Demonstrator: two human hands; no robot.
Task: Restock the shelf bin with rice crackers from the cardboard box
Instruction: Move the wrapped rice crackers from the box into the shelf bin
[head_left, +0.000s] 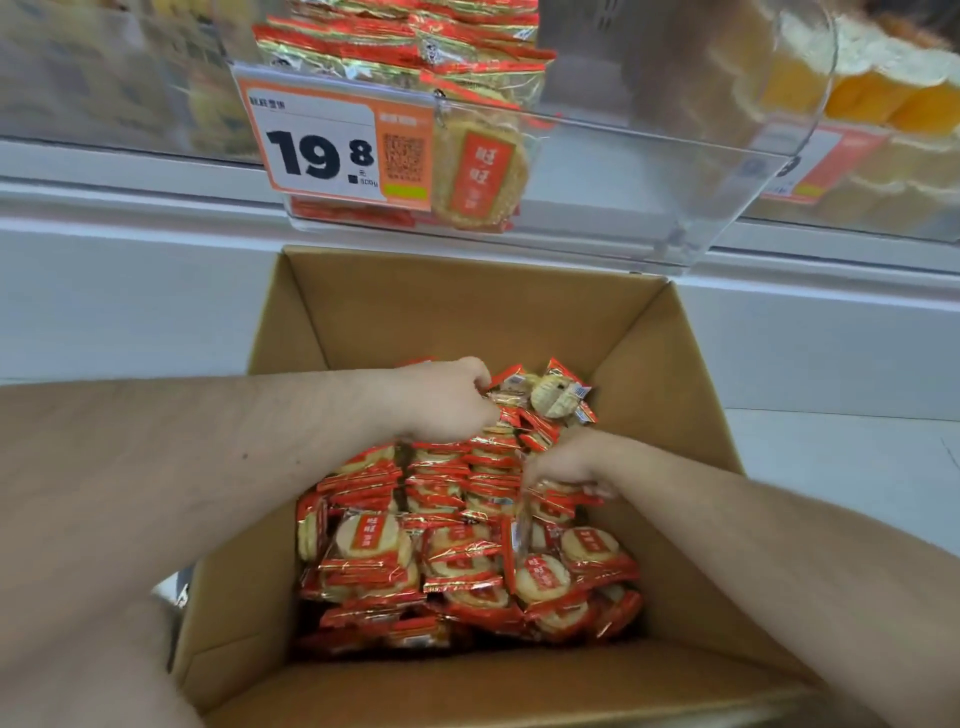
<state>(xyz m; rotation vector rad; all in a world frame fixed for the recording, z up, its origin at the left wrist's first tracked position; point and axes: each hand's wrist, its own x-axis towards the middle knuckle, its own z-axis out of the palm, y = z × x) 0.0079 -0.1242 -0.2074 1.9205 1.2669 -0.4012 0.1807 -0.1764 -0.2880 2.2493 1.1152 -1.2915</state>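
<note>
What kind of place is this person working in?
Most likely a shop's snack aisle. A clear shelf bin of rice crackers carries an orange price tag with a QR code, and below it an open cardboard box holds more packets.

Cardboard box (470, 312): brown, standing open below the shelf, flaps spread outward, its far wall sitting just under the bin.
Rice crackers (457, 561): round pale discs in clear wrappers with red and gold ends, lying heaped in the box, many stacked on edge in rows, others lying flat.
Shelf bin (649, 156): clear plastic, hanging forward off the white shelf, holding the same red packets piled at its left side; its right part is showing bare.
</note>
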